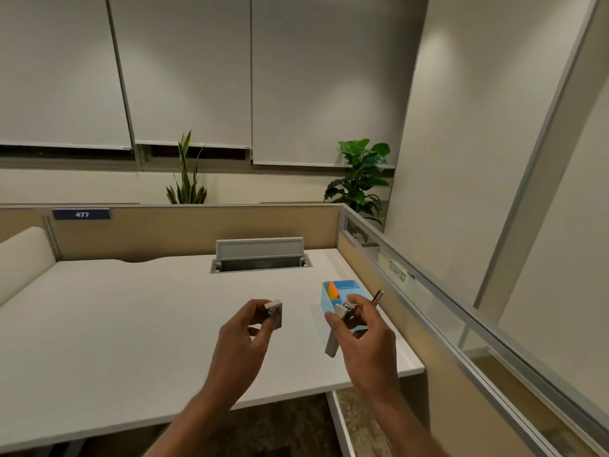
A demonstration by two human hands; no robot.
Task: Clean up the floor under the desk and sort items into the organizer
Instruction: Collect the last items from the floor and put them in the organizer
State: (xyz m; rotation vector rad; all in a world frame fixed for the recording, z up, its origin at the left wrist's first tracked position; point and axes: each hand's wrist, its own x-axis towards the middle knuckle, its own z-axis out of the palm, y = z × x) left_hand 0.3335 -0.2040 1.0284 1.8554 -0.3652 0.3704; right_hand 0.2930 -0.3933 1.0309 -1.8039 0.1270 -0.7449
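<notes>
Left hand (245, 328) pinched a small white box (275, 313) above the tabletop (131, 324), right hand (359, 328) gripped a grey bar (332, 344), long axis near upright, free end pointing down, blue organizer (349, 285) just beyond at right, pens (377, 296) in its right side.

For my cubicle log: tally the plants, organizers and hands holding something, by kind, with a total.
Plants: 2, spiky plant and leafy plant
Organizers: 1, blue organizer
Hands holding items: 2, left hand grips white block, right hand grips grey bar
Total: 5
</notes>
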